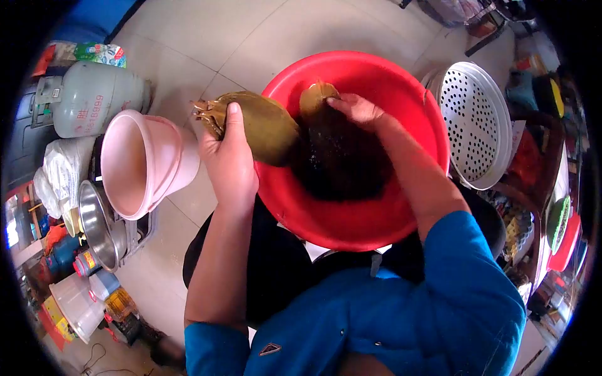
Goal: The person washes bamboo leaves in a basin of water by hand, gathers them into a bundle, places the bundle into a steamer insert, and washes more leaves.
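Observation:
A stack of broad olive-green leaves (266,127) is gripped in my left hand (231,150), thumb on top, with the stem ends sticking out at the left. The stack reaches over the left rim of a large red basin (351,235). Inside the basin, my right hand (357,111) pinches the edge of a single wet leaf (315,100) near the far side. The leaf's lower part merges into the dark contents (342,160), whose details are hard to make out.
Pink buckets (170,160) stand left of the basin, near a grey gas cylinder (100,99) and a steel bowl (97,225). A perforated metal tray (473,122) is at the right, beside a dark wooden chair (545,182). Tiled floor (188,37) lies beyond.

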Demonstrator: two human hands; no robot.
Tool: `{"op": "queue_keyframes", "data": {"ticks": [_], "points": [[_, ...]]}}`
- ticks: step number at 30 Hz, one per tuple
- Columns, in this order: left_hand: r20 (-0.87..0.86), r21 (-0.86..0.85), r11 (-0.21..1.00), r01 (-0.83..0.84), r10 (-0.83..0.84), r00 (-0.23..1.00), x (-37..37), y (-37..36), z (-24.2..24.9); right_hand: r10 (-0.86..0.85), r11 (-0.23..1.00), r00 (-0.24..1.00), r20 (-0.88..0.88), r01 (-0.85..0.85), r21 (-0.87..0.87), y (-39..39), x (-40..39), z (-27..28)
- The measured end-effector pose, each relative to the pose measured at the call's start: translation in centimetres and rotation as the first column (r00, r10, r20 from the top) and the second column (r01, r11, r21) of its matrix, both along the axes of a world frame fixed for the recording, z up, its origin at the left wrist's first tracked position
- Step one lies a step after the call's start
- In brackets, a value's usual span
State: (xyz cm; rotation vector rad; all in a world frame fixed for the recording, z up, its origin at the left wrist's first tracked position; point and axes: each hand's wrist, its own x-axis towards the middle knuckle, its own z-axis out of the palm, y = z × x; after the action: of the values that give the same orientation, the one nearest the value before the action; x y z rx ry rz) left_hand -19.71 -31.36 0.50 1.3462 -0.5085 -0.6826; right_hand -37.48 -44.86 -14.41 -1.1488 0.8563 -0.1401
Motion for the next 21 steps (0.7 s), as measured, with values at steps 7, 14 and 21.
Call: {"op": "queue_keyframes", "data": {"ticks": [7, 14, 21], "points": [[-0.006, 0.032, 0.991, 0.131, -0.131, 0.991, -0.8, 0.2, -0.5, 0.478, 0.855, 0.875, 0.074, -0.445, -0.267, 1.8, 3.5, 14.4], [0.358, 0.124, 0.967, 0.222, -0.252, 0.899, -1.3, 1.8, 0.0, 0.338, 0.931, 0.88, 0.334, -0.261, -0.256, 3.3, 5.5, 8.8], [0.034, -0.076, 0.995, -0.064, 0.066, 0.997, 0.6, 1.7, 1.5, 0.659, 0.448, 0.677, -0.327, -0.703, -0.553, 3.8, 0.3, -7.6]]}}
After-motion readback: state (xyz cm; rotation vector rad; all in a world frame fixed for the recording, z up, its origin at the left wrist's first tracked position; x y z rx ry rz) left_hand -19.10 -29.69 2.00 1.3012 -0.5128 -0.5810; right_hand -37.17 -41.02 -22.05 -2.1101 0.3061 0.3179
